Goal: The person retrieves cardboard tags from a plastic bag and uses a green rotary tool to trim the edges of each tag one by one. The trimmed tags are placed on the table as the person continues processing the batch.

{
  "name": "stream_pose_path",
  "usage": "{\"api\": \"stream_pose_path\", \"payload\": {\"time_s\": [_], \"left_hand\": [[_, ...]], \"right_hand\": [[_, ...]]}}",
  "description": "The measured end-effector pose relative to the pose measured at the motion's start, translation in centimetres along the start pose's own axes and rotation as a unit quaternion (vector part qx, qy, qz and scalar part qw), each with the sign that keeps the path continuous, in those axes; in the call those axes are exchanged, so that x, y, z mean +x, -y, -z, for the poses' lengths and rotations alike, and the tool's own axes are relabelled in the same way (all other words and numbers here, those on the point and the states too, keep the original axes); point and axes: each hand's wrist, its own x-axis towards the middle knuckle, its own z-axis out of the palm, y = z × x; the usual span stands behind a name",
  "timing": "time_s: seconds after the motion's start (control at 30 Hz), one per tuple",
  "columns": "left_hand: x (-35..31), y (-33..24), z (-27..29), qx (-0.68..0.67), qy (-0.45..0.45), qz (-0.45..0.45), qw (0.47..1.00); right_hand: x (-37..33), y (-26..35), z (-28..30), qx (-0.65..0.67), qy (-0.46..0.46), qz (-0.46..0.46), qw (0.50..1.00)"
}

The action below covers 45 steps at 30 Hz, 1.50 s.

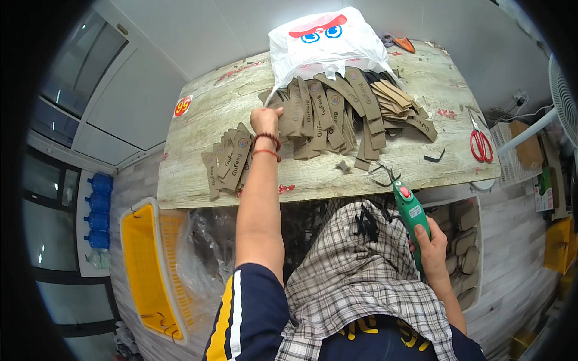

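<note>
My left hand (265, 122), a bracelet at its wrist, reaches over the table with fingers closed on a stretched edge of a white plastic bag (286, 63). Out of the bag's mouth spills a pile of khaki fabric strips (322, 111) with printed lettering, just right of that hand. A smaller bunch of khaki strips (226, 162) lies to its left, nearer the front edge. At the table's front right, my right hand (430, 246) is wrapped round a green handheld power tool (412, 210) with a red button. Dark scraps at its tip partly hide its working end.
Red-handled scissors (480, 144) and a black scrap (434, 156) lie on the table's right side. A yellow basket (141, 271) stands on the floor at left. Under the table at right, a white crate (477, 240) holds khaki pieces. A white fan (560, 90) stands at far right.
</note>
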Motion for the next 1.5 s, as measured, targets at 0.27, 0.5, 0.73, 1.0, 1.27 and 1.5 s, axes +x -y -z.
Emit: {"api": "stream_pose_path", "payload": {"time_s": [0.27, 0.5, 0.73, 1.0, 1.27, 1.5], "left_hand": [[-13.0, 1.9, 2.2, -0.244, 0.242, 0.135, 0.929], [-23.6, 1.7, 0.2, -0.48, 0.332, 0.115, 0.804], [-27.7, -1.3, -1.3, -0.511, 0.262, 0.109, 0.811], [-29.2, -1.7, -2.0, -0.491, 0.272, 0.106, 0.821], [-30.2, -0.8, -2.1, -0.472, 0.295, 0.127, 0.821], [-31.5, -0.5, -1.9, -0.462, 0.311, 0.143, 0.818]], "right_hand": [[0.1, 0.3, 0.0, 0.0, 0.012, 0.016, 1.0], [-0.1, 0.0, -0.8, 0.003, 0.002, 0.047, 0.999], [-1.7, 0.0, -0.2, 0.002, -0.007, 0.058, 0.998], [-2.8, 0.6, 0.1, -0.002, -0.011, 0.078, 0.997], [-3.1, 0.6, 0.4, 0.001, -0.024, 0.087, 0.996], [-3.1, 1.1, 0.7, 0.011, -0.03, 0.081, 0.996]]}}
